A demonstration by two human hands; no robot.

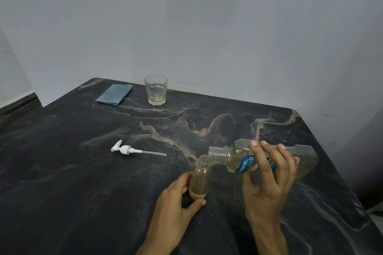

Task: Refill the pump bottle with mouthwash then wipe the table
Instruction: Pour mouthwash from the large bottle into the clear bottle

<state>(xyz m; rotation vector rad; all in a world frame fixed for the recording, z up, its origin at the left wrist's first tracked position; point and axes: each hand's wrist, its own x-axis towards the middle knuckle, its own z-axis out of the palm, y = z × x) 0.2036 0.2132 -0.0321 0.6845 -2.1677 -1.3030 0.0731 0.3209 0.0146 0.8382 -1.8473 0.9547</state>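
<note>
A small clear pump bottle stands upright near the front of the dark marble table, its neck uncapped. My left hand grips its lower part. My right hand holds a large clear mouthwash bottle tipped on its side, its open mouth right over the small bottle's neck. Pale yellow liquid lies in both bottles. The white pump head with its long tube lies flat on the table to the left.
A glass tumbler with a little pale liquid stands at the table's far edge. A folded blue cloth lies to its left. A grey wall rises behind the table.
</note>
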